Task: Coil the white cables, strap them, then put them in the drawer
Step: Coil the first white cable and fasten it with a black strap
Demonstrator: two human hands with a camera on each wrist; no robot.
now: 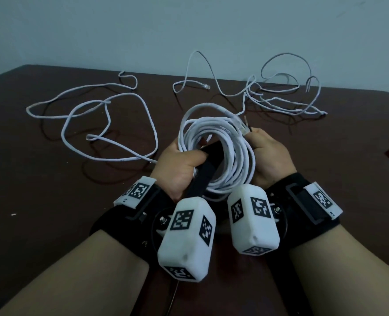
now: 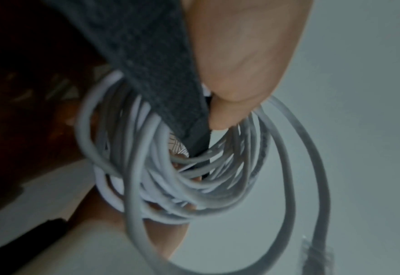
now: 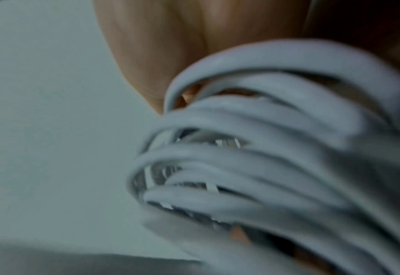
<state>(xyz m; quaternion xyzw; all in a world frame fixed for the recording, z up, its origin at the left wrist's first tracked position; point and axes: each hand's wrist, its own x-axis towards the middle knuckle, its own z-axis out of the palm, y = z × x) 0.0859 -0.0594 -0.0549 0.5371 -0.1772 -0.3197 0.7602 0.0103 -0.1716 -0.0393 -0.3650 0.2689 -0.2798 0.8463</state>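
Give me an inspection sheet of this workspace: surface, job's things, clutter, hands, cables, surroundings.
Surface: dark brown table, a few pale specks on it.
Job's things: coiled white cable held above the table between both hands; black strap passes through the coil, not yet closed. No drawer in view.
Clutter: nothing seen.
Hands: left hand grips the strap and the coil's left side; right hand holds the coil's right side, near a plug.
Cables: one loose cable sprawls on the left; tangled cable lies at the far right.
Surroundings: plain pale wall behind the table.
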